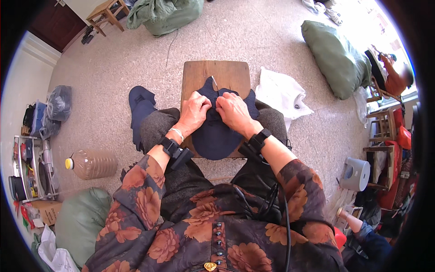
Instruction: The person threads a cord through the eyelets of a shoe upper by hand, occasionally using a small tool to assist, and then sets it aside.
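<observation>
A dark navy knit fabric piece (pixel 217 138), rounded at its near end with pointed flaps at the far end, lies over a wooden stool (pixel 192 75) between my knees. My left hand (pixel 194 111) pinches its left part with thumb and fingers together. Close beside it, my right hand (pixel 234 113) is closed on the same piece from the right. A thin white-tipped strip (pixel 214 82) sticks up at the far flap; whether either hand holds it I cannot tell. Another stack of navy fabric pieces (pixel 142 113) rests by my left knee.
A white bag (pixel 281 93) lies right of the stool. Green sacks (pixel 335 61) stand on the floor to the far right, far side and near left. At left is a large plastic bottle (pixel 95 164); at right, a grey plastic stool (pixel 355 174). Other people sit at the right edge.
</observation>
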Demonstrator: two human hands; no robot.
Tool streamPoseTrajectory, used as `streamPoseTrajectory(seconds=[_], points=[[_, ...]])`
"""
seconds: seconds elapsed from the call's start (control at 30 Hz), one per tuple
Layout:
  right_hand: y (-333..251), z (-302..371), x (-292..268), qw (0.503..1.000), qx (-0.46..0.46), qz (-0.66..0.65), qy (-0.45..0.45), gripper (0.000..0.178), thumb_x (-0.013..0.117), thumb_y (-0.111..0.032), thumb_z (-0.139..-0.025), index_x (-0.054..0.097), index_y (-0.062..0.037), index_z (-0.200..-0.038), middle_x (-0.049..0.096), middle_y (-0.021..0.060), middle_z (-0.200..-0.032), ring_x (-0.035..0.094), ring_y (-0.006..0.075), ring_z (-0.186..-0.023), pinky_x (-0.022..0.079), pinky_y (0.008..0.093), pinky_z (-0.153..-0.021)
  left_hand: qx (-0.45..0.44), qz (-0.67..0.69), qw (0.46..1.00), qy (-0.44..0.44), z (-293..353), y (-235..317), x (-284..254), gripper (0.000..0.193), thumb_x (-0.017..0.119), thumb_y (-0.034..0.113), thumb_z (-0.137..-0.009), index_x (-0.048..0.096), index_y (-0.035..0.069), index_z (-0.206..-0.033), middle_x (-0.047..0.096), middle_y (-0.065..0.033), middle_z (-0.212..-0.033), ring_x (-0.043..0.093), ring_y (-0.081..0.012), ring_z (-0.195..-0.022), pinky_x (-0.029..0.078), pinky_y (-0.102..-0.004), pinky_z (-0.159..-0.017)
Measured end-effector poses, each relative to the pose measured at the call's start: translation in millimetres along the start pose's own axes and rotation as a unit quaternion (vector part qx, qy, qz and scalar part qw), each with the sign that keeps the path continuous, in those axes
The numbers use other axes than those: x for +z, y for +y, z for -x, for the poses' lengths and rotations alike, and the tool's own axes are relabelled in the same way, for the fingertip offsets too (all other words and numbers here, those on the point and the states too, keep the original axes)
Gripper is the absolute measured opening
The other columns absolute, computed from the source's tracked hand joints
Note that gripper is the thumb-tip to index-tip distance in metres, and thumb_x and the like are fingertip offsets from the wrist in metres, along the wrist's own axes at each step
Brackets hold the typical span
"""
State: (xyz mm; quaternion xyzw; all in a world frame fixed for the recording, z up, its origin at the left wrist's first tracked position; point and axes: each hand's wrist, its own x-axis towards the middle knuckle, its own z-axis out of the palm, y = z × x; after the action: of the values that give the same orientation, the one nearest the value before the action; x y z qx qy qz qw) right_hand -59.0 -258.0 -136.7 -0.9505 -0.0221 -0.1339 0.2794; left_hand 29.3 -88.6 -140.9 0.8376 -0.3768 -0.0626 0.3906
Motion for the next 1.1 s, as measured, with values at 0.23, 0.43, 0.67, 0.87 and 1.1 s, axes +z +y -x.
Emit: streamPoseTrajectory(seconds=[0.23, 0.43, 0.67, 0.87, 1.1], points=[[9.4, -0.7, -49.5, 0.982, -0.054, 0.165, -0.074, 0.006, 0.061, -0.007, -0.081, 0.063, -0.0015, -0.081, 0.065, 0.0189, -0.087, 0.065, 0.0365, -0.089, 0.052, 0.0454, -0.08, -0.014, 0.016, 0.999, -0.028, 3.8, -3.1, -5.2, 0.016, 0.052, 0.01, -0.096, 0.064, 0.001, -0.103, 0.06, -0.0164, -0.101, 0.063, -0.0335, -0.096, 0.05, -0.0428, -0.087], [15.6, 48.4, -88.3, 0.993, -0.035, 0.099, -0.059, 0.004, 0.056, -0.003, -0.086, 0.052, -0.0008, -0.086, 0.057, 0.0178, -0.087, 0.059, 0.0375, -0.086, 0.048, 0.0466, -0.079, -0.012, 0.005, 0.999, -0.048, 3.3, -2.4, -6.7, 0.016, 0.052, 0.007, -0.094, 0.063, 0.001, -0.105, 0.06, -0.0167, -0.104, 0.063, -0.0345, -0.097, 0.051, -0.0432, -0.088], [11.3, 50.2, -59.3, 0.999, 0.032, -0.004, 0.012, 0.012, 0.059, -0.008, -0.091, 0.051, -0.0003, -0.086, 0.058, 0.0171, -0.081, 0.061, 0.0377, -0.08, 0.049, 0.0462, -0.072, 0.049, -0.077, 0.994, -0.066, 2.2, 29.0, -8.5, 0.023, 0.069, 0.011, -0.086, 0.064, 0.003, -0.107, 0.059, -0.0147, -0.107, 0.062, -0.035, -0.097, 0.05, -0.0425, -0.087], [-12.5, 40.2, -66.0, 0.974, 0.099, -0.205, 0.022, 0.008, 0.058, -0.007, -0.094, 0.06, 0.0007, -0.092, 0.065, 0.0177, -0.081, 0.066, 0.0322, -0.074, 0.052, 0.0379, -0.068, 0.147, -0.053, 0.987, -0.047, 1.7, 36.0, 13.3, 0.022, 0.073, 0.012, -0.082, 0.068, 0.003, -0.102, 0.061, -0.0129, -0.1, 0.062, -0.0312, -0.096, 0.048, -0.0406, -0.087], [25.8, 26.2, -40.3, 0.97, 0.137, -0.2, 0.034, 0.012, 0.058, -0.007, -0.091, 0.066, 0.0009, -0.092, 0.069, 0.018, -0.084, 0.068, 0.0368, -0.077, 0.054, 0.04, -0.071, 0.043, 0.087, 0.995, -0.037, -1.0, 32.5, 15.9, 0.007, 0.067, 0.004, -0.085, 0.069, 0.001, -0.092, 0.063, -0.0129, -0.092, 0.063, -0.032, -0.092, 0.051, -0.0396, -0.082]])
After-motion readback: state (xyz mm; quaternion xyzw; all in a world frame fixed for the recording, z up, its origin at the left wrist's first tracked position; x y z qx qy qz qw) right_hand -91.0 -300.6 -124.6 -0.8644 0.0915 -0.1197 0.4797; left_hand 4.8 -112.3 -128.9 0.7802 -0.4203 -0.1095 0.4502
